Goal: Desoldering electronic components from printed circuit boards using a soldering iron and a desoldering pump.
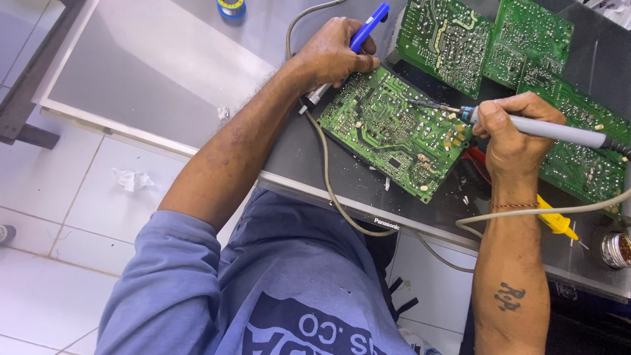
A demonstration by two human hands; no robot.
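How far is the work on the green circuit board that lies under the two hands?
Done: the green circuit board already lies solder side up on the dark panel. In hand: the right hand holds a grey soldering iron with its tip on the board, while the left hand holds a blue tool at the board's edge. Left: which joints remain is too small to tell; other green boards lie beside it.

An electronics repair workshop: green circuit boards (394,128), a soldering iron (552,130) and a solder spool (231,7).

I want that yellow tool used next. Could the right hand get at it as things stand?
Probably not yet: the right hand is gripping the grey soldering iron. The yellow tool lies uncovered beside that forearm.
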